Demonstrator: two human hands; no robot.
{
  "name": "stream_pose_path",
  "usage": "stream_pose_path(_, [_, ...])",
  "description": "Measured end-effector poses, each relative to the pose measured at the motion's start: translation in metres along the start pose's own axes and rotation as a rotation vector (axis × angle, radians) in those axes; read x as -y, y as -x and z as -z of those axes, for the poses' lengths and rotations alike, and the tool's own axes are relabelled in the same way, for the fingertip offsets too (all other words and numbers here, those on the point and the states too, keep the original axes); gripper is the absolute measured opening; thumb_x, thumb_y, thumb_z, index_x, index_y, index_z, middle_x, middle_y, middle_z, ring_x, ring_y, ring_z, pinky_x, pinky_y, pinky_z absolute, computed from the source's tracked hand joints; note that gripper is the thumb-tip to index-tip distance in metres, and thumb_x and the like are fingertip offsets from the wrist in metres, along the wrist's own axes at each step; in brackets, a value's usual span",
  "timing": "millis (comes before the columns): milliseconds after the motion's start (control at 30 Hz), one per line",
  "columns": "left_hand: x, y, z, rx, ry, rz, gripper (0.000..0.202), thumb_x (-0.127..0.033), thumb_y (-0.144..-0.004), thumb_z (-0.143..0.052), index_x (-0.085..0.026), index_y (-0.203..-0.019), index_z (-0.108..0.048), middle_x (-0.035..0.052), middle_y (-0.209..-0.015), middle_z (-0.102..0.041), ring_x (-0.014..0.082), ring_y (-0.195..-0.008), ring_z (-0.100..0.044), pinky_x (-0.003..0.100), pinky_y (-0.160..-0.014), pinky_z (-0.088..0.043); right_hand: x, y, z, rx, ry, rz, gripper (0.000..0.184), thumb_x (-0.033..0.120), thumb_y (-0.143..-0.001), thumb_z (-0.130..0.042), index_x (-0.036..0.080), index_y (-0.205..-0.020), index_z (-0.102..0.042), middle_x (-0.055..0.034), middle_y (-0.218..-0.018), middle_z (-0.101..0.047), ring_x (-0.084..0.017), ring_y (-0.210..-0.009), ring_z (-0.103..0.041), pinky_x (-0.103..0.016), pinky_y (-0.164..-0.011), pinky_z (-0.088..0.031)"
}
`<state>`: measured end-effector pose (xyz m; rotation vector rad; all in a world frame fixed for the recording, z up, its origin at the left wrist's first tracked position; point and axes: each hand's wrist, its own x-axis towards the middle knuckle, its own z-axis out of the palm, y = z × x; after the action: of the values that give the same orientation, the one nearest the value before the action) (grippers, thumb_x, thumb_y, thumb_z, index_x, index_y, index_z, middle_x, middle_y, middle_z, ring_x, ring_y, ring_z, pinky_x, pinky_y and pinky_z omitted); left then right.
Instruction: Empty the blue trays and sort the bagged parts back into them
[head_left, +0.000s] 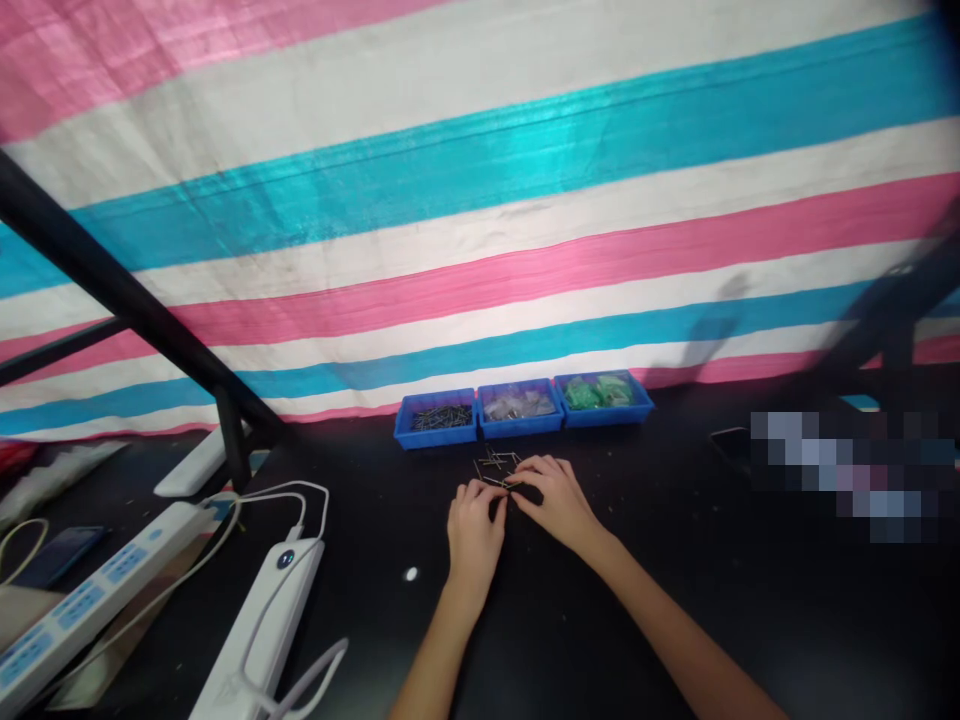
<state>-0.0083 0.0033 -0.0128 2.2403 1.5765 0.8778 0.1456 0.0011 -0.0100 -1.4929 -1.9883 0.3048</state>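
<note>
The person's left hand [474, 524] and right hand [555, 502] meet beside loose thin metal pieces [493, 461] on the black table [367, 520], probably for easy reach, though whether their fingertips grip one cannot be told, with blue trays [523, 428] just beyond.

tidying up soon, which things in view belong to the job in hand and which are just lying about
Likely in use:
thin metal pieces at the fingers
three blue trays just beyond

Apparently just lying about:
white socket strip
white device with round display
dark phone-like object
</note>
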Motion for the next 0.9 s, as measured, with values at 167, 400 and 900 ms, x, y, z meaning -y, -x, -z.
stream_pose_path(167, [0.0019, -0.0022, 0.0021, 0.019, -0.009, -0.041, 0.020, -0.016, -0.079, -0.050, -0.025, -0.084, -0.067, 0.0024, -0.080, -0.065, 0.0194, -0.076, -0.054, 0.031, -0.068, -0.042, 0.0002, -0.0006, -0.0003, -0.031, 0.031, -0.014, 0.010, 0.023, -0.077, -0.061, 0.026, -0.085, -0.067, -0.0010, -0.091, -0.063, -0.018, -0.089, -0.053, -0.035, -0.082, -0.032])
stream_pose_path(400, [0.0022, -0.0034, 0.0039, -0.041, -0.062, 0.009, 0.016, -0.026, -0.077, -0.054, -0.022, -0.085, -0.066, 0.0050, -0.079, -0.063, 0.0223, -0.076, -0.052, 0.032, -0.065, -0.041, -0.0004, -0.0009, -0.0011, -0.057, 0.016, -0.056, 0.008, 0.022, -0.076, -0.063, 0.025, -0.083, -0.067, 0.0001, -0.090, -0.063, -0.017, -0.089, -0.052, -0.033, -0.082, -0.032])
stream_pose_path(900, [0.0062, -0.0083, 0.0062, -0.123, 0.158, 0.077, 0.022, -0.038, -0.080, -0.050, -0.022, -0.084, -0.066, 0.0043, -0.084, -0.062, 0.0199, -0.074, -0.055, 0.033, -0.068, -0.045, 0.0004, 0.0033, 0.0021, -0.032, 0.023, -0.033, 0.016, 0.014, -0.076, -0.060, 0.027, -0.083, -0.068, -0.0017, -0.108, -0.057, -0.018, -0.102, -0.048, -0.036, -0.085, -0.032])
